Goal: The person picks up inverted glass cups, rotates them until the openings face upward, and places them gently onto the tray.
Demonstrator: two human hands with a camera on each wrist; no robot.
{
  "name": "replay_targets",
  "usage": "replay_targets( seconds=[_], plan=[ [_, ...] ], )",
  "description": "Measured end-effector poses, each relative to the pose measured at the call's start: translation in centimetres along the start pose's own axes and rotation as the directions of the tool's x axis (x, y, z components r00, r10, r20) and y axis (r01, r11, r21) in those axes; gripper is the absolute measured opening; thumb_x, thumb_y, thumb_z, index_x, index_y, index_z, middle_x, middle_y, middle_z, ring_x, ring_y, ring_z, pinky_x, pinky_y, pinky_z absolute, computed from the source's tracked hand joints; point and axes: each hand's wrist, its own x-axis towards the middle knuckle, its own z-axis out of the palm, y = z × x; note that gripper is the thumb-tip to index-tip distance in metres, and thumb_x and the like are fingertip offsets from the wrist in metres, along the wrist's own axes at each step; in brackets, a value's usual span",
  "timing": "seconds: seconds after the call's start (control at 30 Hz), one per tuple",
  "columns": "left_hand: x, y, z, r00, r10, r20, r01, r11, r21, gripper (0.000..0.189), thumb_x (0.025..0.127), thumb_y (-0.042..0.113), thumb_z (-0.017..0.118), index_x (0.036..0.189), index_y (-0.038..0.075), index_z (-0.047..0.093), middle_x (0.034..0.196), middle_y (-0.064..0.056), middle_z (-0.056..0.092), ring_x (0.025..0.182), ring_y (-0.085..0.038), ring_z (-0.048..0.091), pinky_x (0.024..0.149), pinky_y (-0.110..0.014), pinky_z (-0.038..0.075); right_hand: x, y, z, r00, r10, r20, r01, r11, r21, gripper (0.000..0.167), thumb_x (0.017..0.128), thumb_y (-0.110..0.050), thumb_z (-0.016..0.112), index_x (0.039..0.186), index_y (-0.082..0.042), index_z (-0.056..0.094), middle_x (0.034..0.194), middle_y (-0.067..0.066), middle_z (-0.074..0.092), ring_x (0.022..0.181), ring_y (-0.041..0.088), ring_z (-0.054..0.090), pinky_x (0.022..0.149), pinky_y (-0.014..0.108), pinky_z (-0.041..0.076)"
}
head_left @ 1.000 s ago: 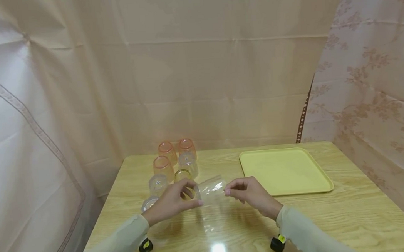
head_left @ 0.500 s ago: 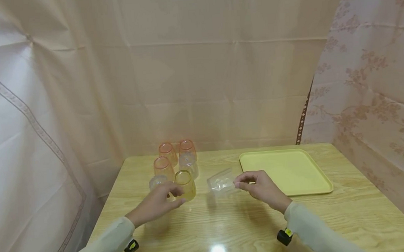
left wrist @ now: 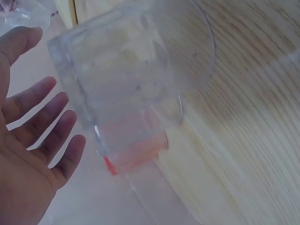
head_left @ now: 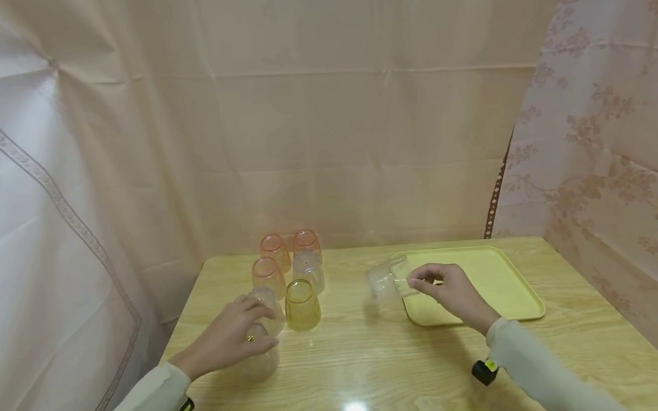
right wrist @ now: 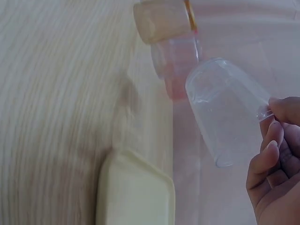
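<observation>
The left hand (head_left: pixel 229 334), fingers loosely bent and parted, holds nothing and hovers at two clear cups (head_left: pixel 262 360) on the table (head_left: pixel 339 368); just beyond stand three pink cups (head_left: pixel 268 278) and another clear one, with a yellow cup (head_left: pixel 302 307) nearer — then, tilted in the air, a clear cup (head_left: pixel 383 281) pinched at its edge between thumb and fingers of the right hand (head_left: pixel 450 289), overlapping the left edge of the yellow tray (head_left: pixel 494 283) in the head view
</observation>
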Motion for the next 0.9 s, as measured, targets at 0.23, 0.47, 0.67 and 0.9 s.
replay_targets(
  seconds=[0.23, 0.47, 0.67, 0.9],
  plan=[
    [-1.0, -0.3, -1.0, 0.999, -0.033, -0.035, 0.034, 0.999, 0.038, 0.042, 0.089, 0.041, 0.080, 0.116, 0.010, 0.073, 0.119, 0.003, 0.068, 0.109, -0.021, 0.059, 0.091, -0.049, 0.051, -0.1, 0.9, -1.7, 0.999, -0.010, -0.044, 0.007, 0.998, -0.060, 0.026, 0.098, -0.040, 0.071, 0.110, -0.018, 0.076, 0.104, -0.001, 0.073, 0.092, 0.025, 0.060, 0.068, 0.034, 0.050],
    [-1.8, -0.7, -1.1, 0.999, -0.037, -0.002, 0.037, 0.998, 0.043, 0.046, 0.090, 0.045, 0.077, 0.120, 0.009, 0.073, 0.116, 0.002, 0.067, 0.107, -0.020, 0.060, 0.089, -0.047, 0.053, -0.2, 1.9, -3.3, 0.995, -0.056, -0.078, 0.042, 0.984, -0.171, 0.030, 0.099, -0.042, 0.069, 0.112, -0.016, 0.076, 0.100, -0.001, 0.073, 0.088, 0.023, 0.060, 0.065, 0.033, 0.050],
    [-2.2, -0.8, -1.3, 0.997, -0.055, 0.048, 0.055, 0.998, 0.018, 0.050, 0.090, 0.047, 0.078, 0.122, 0.008, 0.072, 0.117, 0.000, 0.065, 0.107, -0.021, 0.062, 0.087, -0.045, 0.055, -0.1, 2.5, -4.5, 0.987, -0.127, -0.101, 0.096, 0.958, -0.271, 0.024, 0.100, -0.035, 0.069, 0.108, -0.014, 0.076, 0.094, 0.002, 0.073, 0.082, 0.022, 0.061, 0.058, 0.031, 0.048],
    [-2.1, -0.8, -1.8, 0.989, -0.099, 0.106, 0.102, 0.995, -0.023, 0.056, 0.089, 0.051, 0.077, 0.123, 0.007, 0.072, 0.115, -0.001, 0.063, 0.105, -0.020, 0.060, 0.085, -0.044, 0.055, 0.2, 2.9, -5.7, 0.969, -0.214, -0.121, 0.158, 0.919, -0.360, 0.014, 0.100, -0.026, 0.071, 0.103, -0.014, 0.076, 0.088, 0.002, 0.073, 0.073, 0.018, 0.060, 0.054, 0.029, 0.045]
  ],
)
